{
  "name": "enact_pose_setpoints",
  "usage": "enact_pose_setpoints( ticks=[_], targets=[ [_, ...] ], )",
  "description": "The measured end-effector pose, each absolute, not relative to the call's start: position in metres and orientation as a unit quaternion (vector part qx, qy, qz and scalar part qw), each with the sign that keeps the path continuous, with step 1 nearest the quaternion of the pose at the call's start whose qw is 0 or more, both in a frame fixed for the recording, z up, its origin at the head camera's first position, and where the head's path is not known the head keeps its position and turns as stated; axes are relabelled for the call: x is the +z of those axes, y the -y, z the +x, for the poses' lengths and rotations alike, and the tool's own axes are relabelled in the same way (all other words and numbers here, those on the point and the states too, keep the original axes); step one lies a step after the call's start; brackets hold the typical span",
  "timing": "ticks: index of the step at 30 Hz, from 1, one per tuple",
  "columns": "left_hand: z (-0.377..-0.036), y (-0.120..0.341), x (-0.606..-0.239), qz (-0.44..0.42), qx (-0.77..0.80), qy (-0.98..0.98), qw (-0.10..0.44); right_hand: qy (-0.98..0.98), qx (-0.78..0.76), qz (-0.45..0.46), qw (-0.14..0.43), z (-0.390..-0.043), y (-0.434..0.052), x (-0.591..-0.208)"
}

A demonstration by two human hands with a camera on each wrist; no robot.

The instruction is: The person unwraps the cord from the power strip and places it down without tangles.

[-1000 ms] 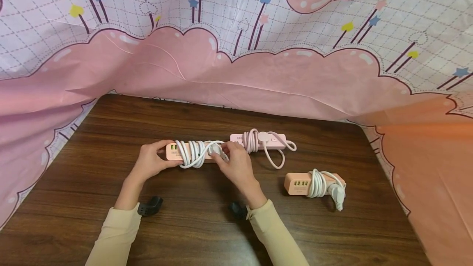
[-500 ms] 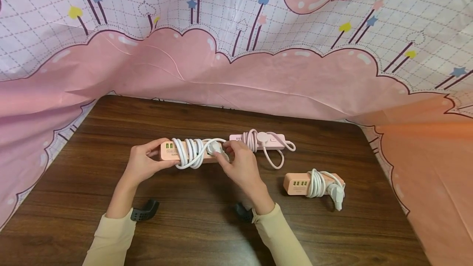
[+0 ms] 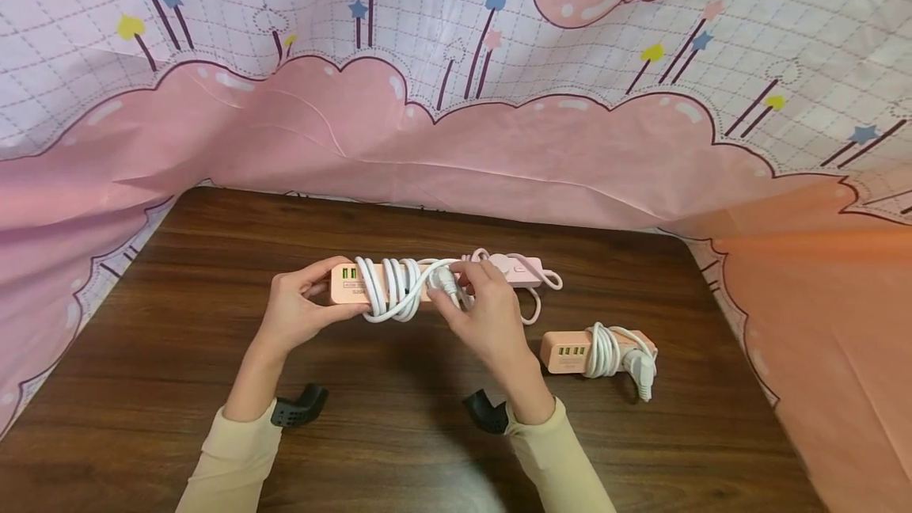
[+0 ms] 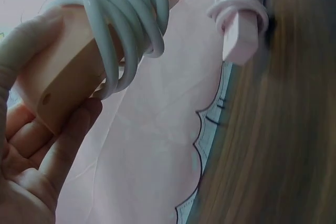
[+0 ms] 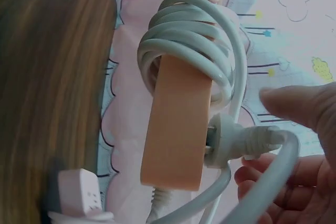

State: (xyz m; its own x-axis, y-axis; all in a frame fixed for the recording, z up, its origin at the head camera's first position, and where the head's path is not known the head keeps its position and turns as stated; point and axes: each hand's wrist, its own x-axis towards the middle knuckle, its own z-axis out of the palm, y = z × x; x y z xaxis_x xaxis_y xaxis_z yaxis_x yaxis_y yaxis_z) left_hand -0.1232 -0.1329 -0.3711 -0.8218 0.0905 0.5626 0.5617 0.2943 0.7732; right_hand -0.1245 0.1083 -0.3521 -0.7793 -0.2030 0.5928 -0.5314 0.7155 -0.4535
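Item 1, orange power strip [image 3: 378, 287]: held above the worktop [image 3: 178, 323] near its centre, between both hands. White cord [image 3: 388, 291] coiled in several turns around the body; coil looks complete and snug in both wrist views. White plug [image 3: 445, 282] sits at the 3 o'clock end of the coil, against the strip face, with a loose run of cord looping below it. Judged status: winding done, plug end being tucked or seated; not yet set down

Left hand [image 3: 295, 311]: fingers curled round the 9 o'clock end of the strip, thumb on top, USB-port end showing beside the thumb

Right hand [image 3: 488, 319]: fingers pinch the plug and the last stretch of cord at the strip's 3 o'clock end; the right wrist view shows thumb and fingers bent about the plug

Item 2, pink power strip [image 3: 516, 269]: lies on the worktop at 1 o'clock from the held strip, partly hidden behind the right hand; cord wrapped round it, one loop trailing loose toward 5 o'clock. Judged wrapped, though loosely

Item 3, small orange power strip [image 3: 566, 351]: lies on the worktop at 4 o'clock, well apart from the hands; cord bundled around it, plug hanging at its 3 o'clock end. Judged finished

Surround: pink patterned cloth [image 3: 456, 149] hangs behind and to both sides of the worktop
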Motion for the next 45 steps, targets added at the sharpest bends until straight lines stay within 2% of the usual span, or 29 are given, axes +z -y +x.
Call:
enact_pose_setpoints(
  ticks=[15, 24, 30, 38, 45],
  targets=[
    [-0.128, 0.103, -0.369, -0.253, -0.580, 0.746, 0.207, 0.929, 0.241, 0.148, 0.238, -0.116, -0.126, -0.335],
    [-0.143, 0.099, -0.395, -0.252, -0.600, 0.733, 0.196, 0.941, 0.240, 0.117, 0.210, -0.117, -0.131, -0.333],
    [-0.145, 0.097, -0.400, -0.253, -0.603, 0.731, 0.194, 0.947, 0.230, 0.105, 0.199, -0.117, -0.133, -0.332],
    [-0.144, 0.090, -0.393, -0.248, -0.607, 0.732, 0.186, 0.943, 0.192, 0.125, 0.242, -0.120, -0.139, -0.333],
    [-0.133, 0.083, -0.368, -0.261, -0.607, 0.728, 0.185, 0.936, 0.178, 0.132, 0.272, -0.120, -0.137, -0.333]
  ],
)
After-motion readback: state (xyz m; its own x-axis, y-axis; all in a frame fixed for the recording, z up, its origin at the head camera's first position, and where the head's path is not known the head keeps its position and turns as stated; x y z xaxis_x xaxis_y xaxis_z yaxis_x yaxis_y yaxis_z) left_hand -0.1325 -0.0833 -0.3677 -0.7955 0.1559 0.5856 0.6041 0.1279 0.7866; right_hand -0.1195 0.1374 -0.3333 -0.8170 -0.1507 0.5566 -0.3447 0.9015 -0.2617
